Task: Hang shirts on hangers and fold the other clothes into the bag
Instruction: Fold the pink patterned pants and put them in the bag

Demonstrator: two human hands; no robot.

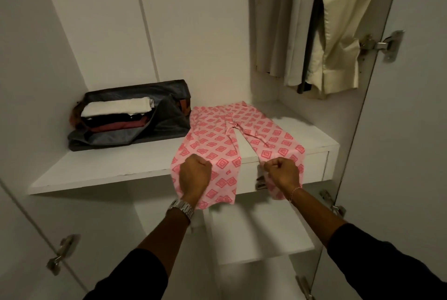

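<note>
1. Pink trousers (219,139) with a red diamond print lie flat on the white shelf (116,166), legs parted and hanging over its front edge.
2. Left hand (193,174) grips the left leg's cuff; right hand (283,172) grips the right one.
3. Grey bag (167,116) with folded clothes inside sits at the shelf's back left.

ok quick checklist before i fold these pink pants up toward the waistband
1. Left hand grips the left leg hem: ok.
2. Right hand grips the right leg hem: ok.
3. Pink patterned pants lie flat on the shelf, legs spread: ok, though the hems hang over the front edge.
4. Waistband straight at the back: cannot tell, slightly rumpled.
5. Grey bag open beside the pants, with folded clothes stacked inside: ok.
6. Room left in the bag: cannot tell.
</note>
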